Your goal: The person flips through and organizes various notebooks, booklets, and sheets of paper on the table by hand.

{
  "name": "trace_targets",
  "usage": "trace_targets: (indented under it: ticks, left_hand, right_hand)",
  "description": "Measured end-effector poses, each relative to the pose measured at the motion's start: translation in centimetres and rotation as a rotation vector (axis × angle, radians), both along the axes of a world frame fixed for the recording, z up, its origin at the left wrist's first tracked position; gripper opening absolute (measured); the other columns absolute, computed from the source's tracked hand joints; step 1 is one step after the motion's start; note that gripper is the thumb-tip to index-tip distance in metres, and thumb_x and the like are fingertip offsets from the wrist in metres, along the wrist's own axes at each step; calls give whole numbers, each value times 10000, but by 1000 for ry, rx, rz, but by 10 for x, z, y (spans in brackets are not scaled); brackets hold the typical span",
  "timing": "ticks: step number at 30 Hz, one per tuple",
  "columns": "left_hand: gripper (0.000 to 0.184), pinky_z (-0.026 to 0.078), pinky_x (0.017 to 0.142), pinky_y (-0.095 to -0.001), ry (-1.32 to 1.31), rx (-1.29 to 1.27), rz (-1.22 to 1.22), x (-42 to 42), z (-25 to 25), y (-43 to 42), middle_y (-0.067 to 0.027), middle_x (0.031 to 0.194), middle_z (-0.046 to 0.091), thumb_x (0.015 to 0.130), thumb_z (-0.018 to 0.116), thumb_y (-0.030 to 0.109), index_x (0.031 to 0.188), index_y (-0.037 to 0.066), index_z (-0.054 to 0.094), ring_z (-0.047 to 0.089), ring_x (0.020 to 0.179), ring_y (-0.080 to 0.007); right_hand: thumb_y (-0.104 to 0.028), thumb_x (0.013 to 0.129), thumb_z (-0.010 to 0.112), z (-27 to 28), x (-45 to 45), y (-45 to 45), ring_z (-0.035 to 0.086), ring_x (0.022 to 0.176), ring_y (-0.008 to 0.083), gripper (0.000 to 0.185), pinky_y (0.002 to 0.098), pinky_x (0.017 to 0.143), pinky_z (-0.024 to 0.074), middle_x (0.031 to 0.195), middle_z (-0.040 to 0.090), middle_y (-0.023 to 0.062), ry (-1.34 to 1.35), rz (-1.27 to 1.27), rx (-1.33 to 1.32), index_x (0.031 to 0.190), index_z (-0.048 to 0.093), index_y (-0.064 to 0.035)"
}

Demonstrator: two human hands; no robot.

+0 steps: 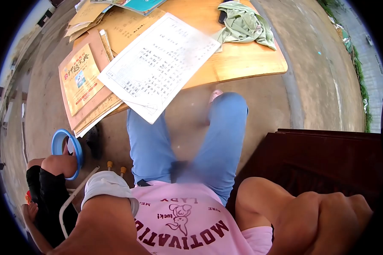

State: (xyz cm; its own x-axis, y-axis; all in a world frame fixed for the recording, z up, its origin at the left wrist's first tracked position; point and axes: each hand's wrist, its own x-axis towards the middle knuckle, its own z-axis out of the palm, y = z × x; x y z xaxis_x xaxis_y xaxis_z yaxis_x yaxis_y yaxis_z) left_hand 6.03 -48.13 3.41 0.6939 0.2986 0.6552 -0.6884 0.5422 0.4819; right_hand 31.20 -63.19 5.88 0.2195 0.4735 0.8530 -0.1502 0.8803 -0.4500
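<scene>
In the head view, the handwritten sheets (159, 63) overhang the wooden table (251, 63)'s near edge and could be dislodged by a raised leg (151, 146); the right hand (327, 219) is curled, contents hidden; the left hand's state cannot be told.

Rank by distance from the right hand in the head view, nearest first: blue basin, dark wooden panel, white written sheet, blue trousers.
1. Dark wooden panel: right side, just past the right hand.
2. Blue trousers: centre.
3. White written sheet: upper middle, overhanging the near edge of the table.
4. Blue basin: far left.
</scene>
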Motion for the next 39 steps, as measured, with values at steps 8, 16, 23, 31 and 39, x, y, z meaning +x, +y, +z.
trace_targets:
  ticks: [8, 16, 23, 31, 39]
  left_hand:
    - [116, 515, 546, -337, -9, -15, -20, -3, 1, 3, -187, 813, 635, 898, 572, 39, 877, -59, 632, 611, 674, -275]
    - [117, 526, 531, -351, -21, -28, -37, -6, 1, 6, -201, 810, 641, 897, 569, 25, 879, -67, 638, 624, 668, -296]
    - [118, 536, 518, -362, -27, -47, -42, -11, 3, 6, -213, 808, 647, 897, 566, 14, 880, -74, 644, 635, 663, -314]
    - [121, 547, 503, -375, -52, -59, -76, -15, 8, 4, -227, 806, 653, 896, 563, 0, 882, -83, 650, 648, 657, -334]
    - [125, 557, 488, -388, -88, -87, -130, -26, 20, 7, -241, 803, 659, 895, 560, -13, 883, -91, 657, 661, 651, -355]
  right_hand:
    - [-78, 745, 721, 6, 0, -1, 627, 543, 138, 70, 216, 518, 539, 669, 666, 64, -5, 15, 11, 720, 671, -36]
    - [-73, 735, 731, 4, -6, 5, 629, 536, 129, 70, 204, 512, 541, 661, 667, 56, -15, 26, -11, 712, 673, -41]
    - [-68, 726, 739, 6, -3, 7, 631, 530, 120, 73, 193, 506, 542, 653, 669, 49, 2, 56, -17, 704, 674, -46]
    - [-64, 717, 749, 11, -5, 8, 634, 523, 111, 77, 180, 500, 544, 645, 671, 40, -6, 95, 0, 695, 676, -51]
    - [-59, 707, 759, 21, -8, 4, 636, 516, 101, 83, 168, 493, 545, 637, 672, 32, -14, 139, 7, 687, 678, -57]
